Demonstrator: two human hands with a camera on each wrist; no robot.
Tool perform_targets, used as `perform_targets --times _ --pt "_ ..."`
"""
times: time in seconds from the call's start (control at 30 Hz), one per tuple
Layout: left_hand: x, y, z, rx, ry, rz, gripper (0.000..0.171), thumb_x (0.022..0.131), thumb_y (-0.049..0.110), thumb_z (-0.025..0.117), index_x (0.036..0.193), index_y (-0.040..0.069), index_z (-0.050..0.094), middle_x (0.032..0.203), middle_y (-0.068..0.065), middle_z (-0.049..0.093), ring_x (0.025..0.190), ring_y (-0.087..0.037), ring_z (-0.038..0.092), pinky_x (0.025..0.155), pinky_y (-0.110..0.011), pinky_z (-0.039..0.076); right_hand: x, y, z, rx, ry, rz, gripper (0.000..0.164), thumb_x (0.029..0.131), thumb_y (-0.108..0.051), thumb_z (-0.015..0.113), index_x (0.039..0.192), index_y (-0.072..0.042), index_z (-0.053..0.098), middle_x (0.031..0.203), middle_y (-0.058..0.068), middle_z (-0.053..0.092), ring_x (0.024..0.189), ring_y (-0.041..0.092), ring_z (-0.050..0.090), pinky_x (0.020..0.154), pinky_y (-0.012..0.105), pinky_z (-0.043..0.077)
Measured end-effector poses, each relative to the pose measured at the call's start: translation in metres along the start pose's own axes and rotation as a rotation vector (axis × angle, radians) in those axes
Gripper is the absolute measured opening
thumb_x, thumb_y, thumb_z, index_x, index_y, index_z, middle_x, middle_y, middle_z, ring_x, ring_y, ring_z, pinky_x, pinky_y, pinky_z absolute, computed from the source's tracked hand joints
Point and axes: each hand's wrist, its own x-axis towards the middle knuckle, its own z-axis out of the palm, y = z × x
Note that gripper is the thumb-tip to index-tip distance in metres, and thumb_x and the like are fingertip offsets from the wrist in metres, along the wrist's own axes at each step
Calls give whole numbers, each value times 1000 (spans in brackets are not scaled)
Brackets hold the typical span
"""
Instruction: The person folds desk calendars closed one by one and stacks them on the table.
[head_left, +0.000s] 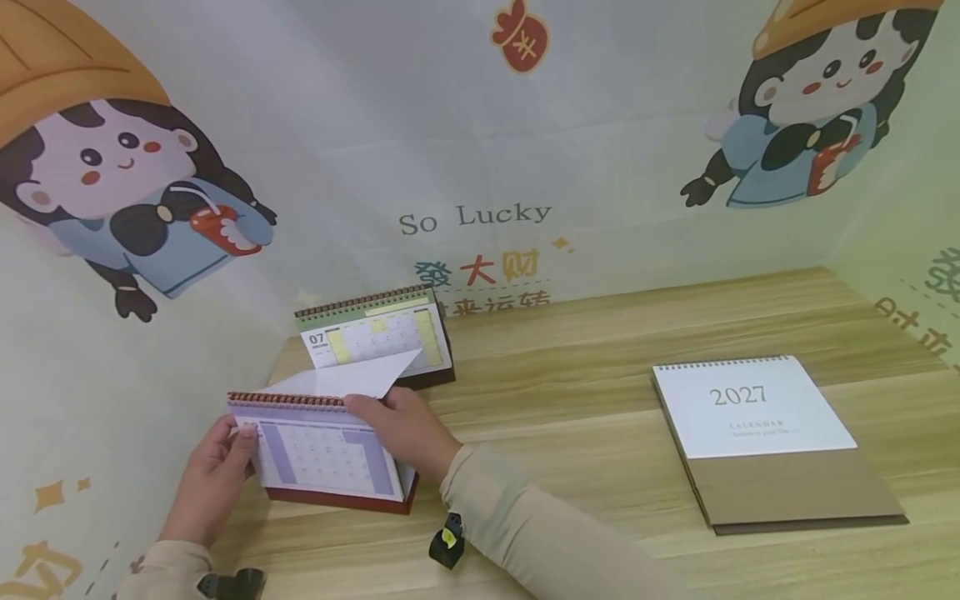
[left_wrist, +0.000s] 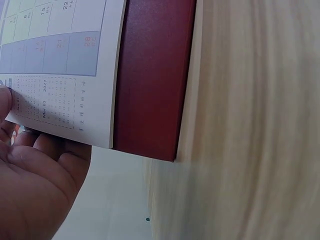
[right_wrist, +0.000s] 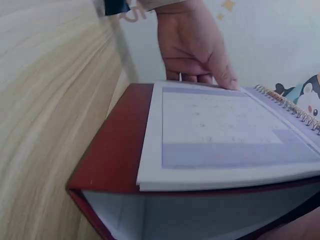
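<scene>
A purple-paged desk calendar (head_left: pixel 322 460) with a red base stands on the left side of the table. My left hand (head_left: pixel 210 477) holds its left edge, thumb on the front page and fingers behind; the left wrist view shows that hand (left_wrist: pixel 37 175) beside the red base (left_wrist: pixel 150 80). At the upper right corner, my right hand (head_left: pixel 408 427) grips the calendar, its thumb by the coil binding (head_left: pixel 288 401) and its other fingers mostly hidden behind. A white page (head_left: pixel 367 375) sticks out behind the coil. The right wrist view looks into the calendar's hollow stand.
Just behind stands a second desk calendar (head_left: pixel 382 337), green and yellow, marked 07. To the right lies a white and brown 2027 calendar (head_left: pixel 757 408) on the wooden table (head_left: pixel 555 417). A printed cloth (head_left: pixel 600 158) hangs along the back and sides.
</scene>
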Motion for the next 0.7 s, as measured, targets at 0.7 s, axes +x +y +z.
perform_targets --times 0.7 --pt "-1 2 0 38 1 -21 45 108 33 38 139 0 42 105 19 63 94 6 60 78 -13 50 -3 3 2 31 1 -98 29 100 -33 59 118 -14 71 99 -4 74 85 9 69 74 29 55"
